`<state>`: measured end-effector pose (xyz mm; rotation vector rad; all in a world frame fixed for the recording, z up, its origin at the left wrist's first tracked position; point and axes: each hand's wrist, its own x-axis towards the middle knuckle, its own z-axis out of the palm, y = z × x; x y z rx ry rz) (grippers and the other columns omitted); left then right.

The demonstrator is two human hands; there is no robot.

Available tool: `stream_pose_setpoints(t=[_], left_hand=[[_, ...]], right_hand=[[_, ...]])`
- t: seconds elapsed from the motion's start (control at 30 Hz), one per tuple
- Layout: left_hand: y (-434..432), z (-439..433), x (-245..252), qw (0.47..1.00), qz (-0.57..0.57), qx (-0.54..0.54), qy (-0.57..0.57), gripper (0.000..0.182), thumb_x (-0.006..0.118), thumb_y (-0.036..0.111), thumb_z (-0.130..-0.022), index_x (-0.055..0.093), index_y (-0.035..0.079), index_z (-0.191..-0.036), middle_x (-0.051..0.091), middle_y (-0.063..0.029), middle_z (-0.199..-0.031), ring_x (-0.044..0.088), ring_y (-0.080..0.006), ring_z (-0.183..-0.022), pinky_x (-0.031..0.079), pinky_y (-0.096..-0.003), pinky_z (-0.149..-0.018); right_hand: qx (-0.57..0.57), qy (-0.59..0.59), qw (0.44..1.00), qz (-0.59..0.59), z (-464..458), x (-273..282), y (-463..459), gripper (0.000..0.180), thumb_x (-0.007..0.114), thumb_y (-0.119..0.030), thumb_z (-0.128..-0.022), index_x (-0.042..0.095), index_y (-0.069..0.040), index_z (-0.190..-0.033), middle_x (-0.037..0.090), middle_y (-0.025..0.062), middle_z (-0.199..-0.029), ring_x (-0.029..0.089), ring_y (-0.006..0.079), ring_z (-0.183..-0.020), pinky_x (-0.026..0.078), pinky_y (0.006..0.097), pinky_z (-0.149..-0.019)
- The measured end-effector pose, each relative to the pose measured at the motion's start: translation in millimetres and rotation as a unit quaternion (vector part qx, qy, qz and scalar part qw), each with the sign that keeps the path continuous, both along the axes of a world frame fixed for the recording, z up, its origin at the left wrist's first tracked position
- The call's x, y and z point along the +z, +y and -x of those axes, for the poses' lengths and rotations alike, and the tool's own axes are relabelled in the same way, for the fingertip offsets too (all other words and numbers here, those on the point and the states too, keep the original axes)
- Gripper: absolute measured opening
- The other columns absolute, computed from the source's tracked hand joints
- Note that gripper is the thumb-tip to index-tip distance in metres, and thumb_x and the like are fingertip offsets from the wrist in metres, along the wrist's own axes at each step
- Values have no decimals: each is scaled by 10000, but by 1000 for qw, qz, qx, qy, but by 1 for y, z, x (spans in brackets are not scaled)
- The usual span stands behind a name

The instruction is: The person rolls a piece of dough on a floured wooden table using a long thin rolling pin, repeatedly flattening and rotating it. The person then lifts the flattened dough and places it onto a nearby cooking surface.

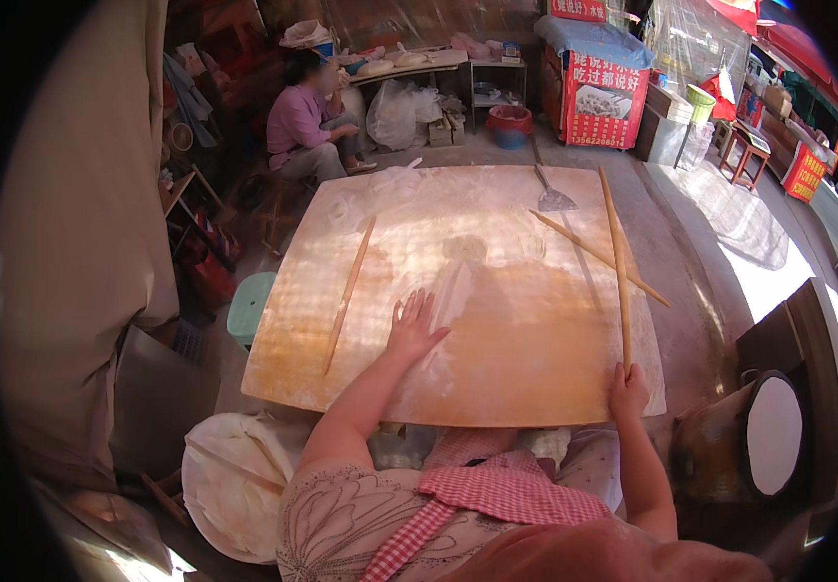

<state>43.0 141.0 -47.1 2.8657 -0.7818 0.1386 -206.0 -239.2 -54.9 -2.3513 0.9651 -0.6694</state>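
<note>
A large wooden board [535,349], dusted with flour over its far half, lies before me. My left hand [416,329] rests palm down on it, thumb spread, holding nothing. Just right of those fingers runs a pale strip [456,291]; whether it is thin dough or flour I cannot tell. My right hand [628,393] grips the near end of a long wooden rolling pin [617,269], which points away along the board's right side. Beneath it crosses a tapered rolling pin [586,247]. Another thin rolling pin [349,295] lies to the left.
A metal scraper [555,198] lies at the board's far right. Near my left side stands a round container covered with pale cloth [233,480]; a green stool [250,309] is beyond. At right is a barrel-like container [717,436]. A person [306,124] sits past the far left corner.
</note>
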Motion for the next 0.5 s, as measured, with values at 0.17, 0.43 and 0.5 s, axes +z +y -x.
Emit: stream_pose_setpoints(t=[0.17,0.43,0.5], left_hand=[[-16,-29,6,999,-20,23,13,837,502,581,-897,244,65,-1503,211,-146,-1573,164,-271,-1466,101,-471,-1185],[-22,-46,-1,999,45,-11,2,797,516,571,-892,307,72,-1477,323,-146,-1525,249,-277,-1436,149,-474,-1176],[-24,-45,0,998,62,-10,-8,777,542,538,-889,313,80,-1473,332,-139,-1521,260,-277,-1430,152,-466,-1176]], right_hand=[[21,43,999,2,-2,8,7,352,542,-382,-933,518,-64,-785,583,171,-666,581,400,-641,424,496,-593],[34,44,998,15,1,1,4,346,554,-386,-928,517,-68,-796,572,173,-650,581,394,-635,431,483,-594],[23,50,998,17,4,5,4,350,555,-389,-929,516,-67,-797,571,171,-651,581,390,-635,432,479,-593]])
